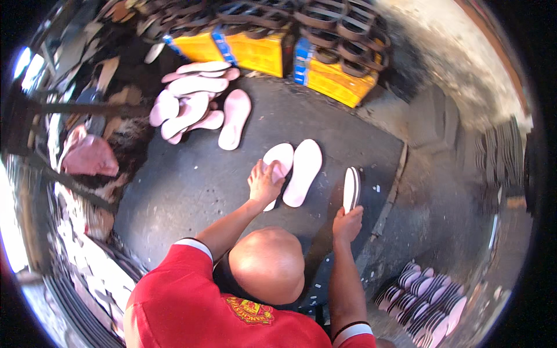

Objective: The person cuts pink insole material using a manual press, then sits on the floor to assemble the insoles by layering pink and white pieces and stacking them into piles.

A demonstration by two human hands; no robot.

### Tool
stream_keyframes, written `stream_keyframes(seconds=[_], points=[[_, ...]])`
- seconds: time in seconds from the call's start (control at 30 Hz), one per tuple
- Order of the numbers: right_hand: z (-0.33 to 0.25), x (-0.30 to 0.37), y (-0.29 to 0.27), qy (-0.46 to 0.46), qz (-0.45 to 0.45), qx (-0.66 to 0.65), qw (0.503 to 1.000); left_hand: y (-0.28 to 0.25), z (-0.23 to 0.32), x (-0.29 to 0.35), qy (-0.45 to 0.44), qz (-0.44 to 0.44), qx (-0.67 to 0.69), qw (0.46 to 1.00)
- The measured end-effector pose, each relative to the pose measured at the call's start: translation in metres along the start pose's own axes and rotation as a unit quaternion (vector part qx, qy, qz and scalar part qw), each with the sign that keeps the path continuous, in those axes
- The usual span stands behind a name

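Note:
On the dark board in front of me lie two pale pink shoe insoles side by side. My left hand rests over the middle of the left insole, its fingers spread and touching it. The right insole lies flat and untouched. To the right, my right hand is closed round the near end of a pale sole with a dark stripe along its edge, held edge-up above the board. The part inside my palm is hidden.
A loose heap of pink insoles lies at the far left of the board, with a single insole beside it. Yellow crates bearing dark sandal-like pieces stand behind. Striped sole stacks sit at the lower right.

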State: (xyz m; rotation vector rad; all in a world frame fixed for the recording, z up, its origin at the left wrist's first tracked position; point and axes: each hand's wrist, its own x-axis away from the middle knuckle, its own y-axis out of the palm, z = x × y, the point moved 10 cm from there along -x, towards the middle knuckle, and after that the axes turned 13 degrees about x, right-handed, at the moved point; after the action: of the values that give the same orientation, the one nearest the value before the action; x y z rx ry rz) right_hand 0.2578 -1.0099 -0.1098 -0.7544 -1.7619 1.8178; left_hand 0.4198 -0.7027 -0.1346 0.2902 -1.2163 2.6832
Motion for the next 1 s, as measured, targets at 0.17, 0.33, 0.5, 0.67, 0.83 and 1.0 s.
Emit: stream_keyframes(seconds=[0.17, 0.33, 0.5, 0.67, 0.83, 1.0], points=[[-0.003, 0.001, 0.004, -0.016, -0.008, 0.017, 1.0, -0.033, -0.031, -0.007, -0.028, 0.024, 0.006, 0.999], [-0.005, 0.003, -0.001, -0.01, -0.045, 0.001, 0.999, -0.073, -0.034, -0.032, 0.028, 0.108, 0.086, 0.99], [0.002, -0.001, 0.003, -0.031, -0.012, 0.008, 0.999, -0.15, -0.071, -0.104, -0.025, 0.256, 0.006, 0.966], [-0.008, -0.001, 0.0, -0.001, -0.053, 0.024, 0.998, -0.261, -0.156, -0.18, 0.015, 0.261, -0.109, 0.959], [0.003, -0.001, 0.002, -0.003, -0.039, 0.034, 0.999, -0.23, -0.126, -0.18, -0.034, 0.096, -0.217, 0.971], [0.002, 0.0, 0.01, -0.002, -0.049, 0.026, 0.998, -0.218, -0.089, -0.138, -0.023, 0.108, -0.115, 0.987]])
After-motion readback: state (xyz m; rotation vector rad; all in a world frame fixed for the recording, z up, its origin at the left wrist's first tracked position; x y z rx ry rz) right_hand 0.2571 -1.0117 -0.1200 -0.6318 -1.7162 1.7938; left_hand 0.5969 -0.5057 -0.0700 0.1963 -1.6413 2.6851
